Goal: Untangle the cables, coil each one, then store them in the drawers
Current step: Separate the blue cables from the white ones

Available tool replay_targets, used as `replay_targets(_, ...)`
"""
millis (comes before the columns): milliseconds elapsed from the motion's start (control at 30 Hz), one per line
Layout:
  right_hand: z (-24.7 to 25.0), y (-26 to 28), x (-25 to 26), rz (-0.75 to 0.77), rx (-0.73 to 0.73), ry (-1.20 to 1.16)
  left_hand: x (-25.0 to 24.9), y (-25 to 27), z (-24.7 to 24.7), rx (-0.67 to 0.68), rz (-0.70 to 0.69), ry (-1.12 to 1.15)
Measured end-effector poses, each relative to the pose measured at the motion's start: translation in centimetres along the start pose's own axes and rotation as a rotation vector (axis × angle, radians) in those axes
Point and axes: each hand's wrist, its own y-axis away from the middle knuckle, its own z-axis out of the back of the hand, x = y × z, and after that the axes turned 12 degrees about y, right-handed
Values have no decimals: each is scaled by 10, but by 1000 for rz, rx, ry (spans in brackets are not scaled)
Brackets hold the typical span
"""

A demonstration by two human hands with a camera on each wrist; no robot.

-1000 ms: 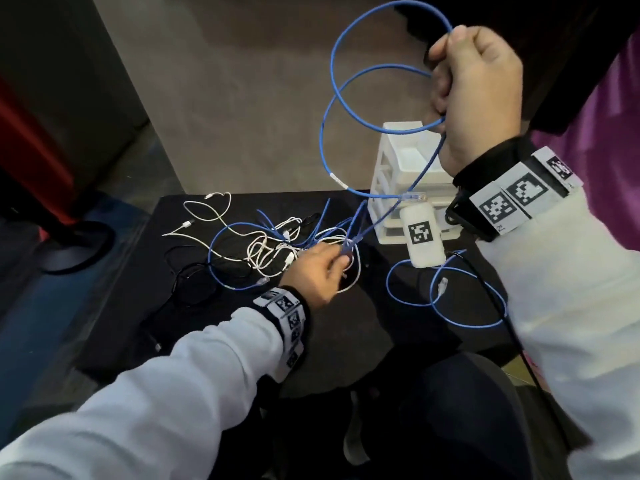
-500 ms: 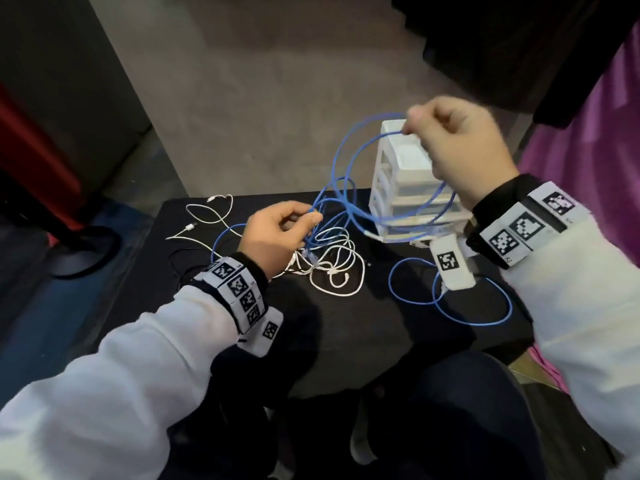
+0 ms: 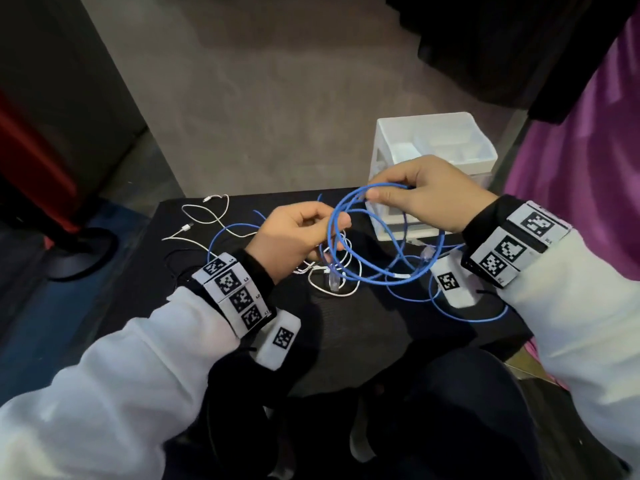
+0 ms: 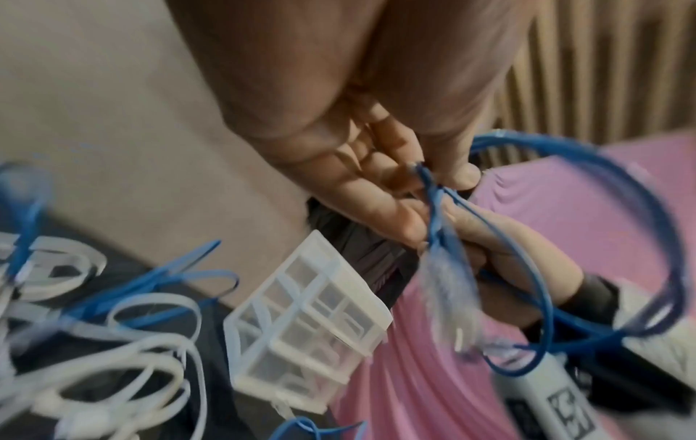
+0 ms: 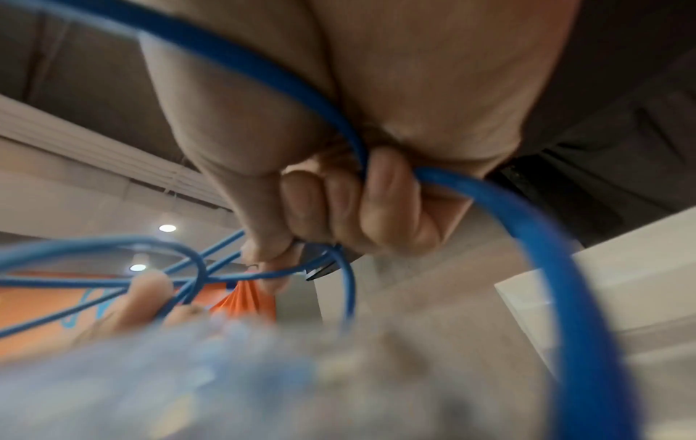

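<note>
Coiling a blue cable (image 3: pixel 386 261) above a dark bench (image 3: pixel 346 327), a person works with both hands raised in front of the lap. Nearest the body, at about eight o'clock in the head view, the left hand (image 3: pixel 294 240) closes its grip on the left side of the loops, fingers (image 4: pixel 380 205) curled and thumb pressing the strands together; a clear plug (image 4: pixel 448 300) dangles just below that pinch in the left wrist view. At about two o'clock the right hand (image 3: pixel 429 199) holds the top of the same loops, thumb and forefinger pinched on the cable, the other fingers (image 5: pixel 380 199) curled round it in the right wrist view.

Below the hands, toward the centre of the bench, a heap of white cables (image 3: pixel 332 271) lies knotted with more blue cable (image 3: pixel 467 313), which trails to four o'clock. A thin black cable (image 3: pixel 183 258) lies at the left edge. Farther back, at one o'clock, the small white drawers (image 3: pixel 433 140) stand on the far right of the bench, the front shut as far as can be told.

The step in hand looks like the coiling of the first blue cable, with several turns gathered and none yet stored. The next move probably calls for drawing in the loose tail, keeping the turns even, and checking that no strand remains caught in the white heap before one hand frees itself to open a drawer.
</note>
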Motion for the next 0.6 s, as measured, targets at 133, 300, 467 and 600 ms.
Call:
replay_targets(133,12,-5,-20,-216,-349,-345,23,5,12,-50,172,138)
replay_targets(300,22,0,-34,-202,-264,-419,47,19,16,-6,287,151)
replay_targets(467,28,-1,-34,-236,-337,-332,58,11,3,-17,180,-34)
replay_targets(600,42,3,-44,-262,-394,-217,63,2,-20,-6,174,-1)
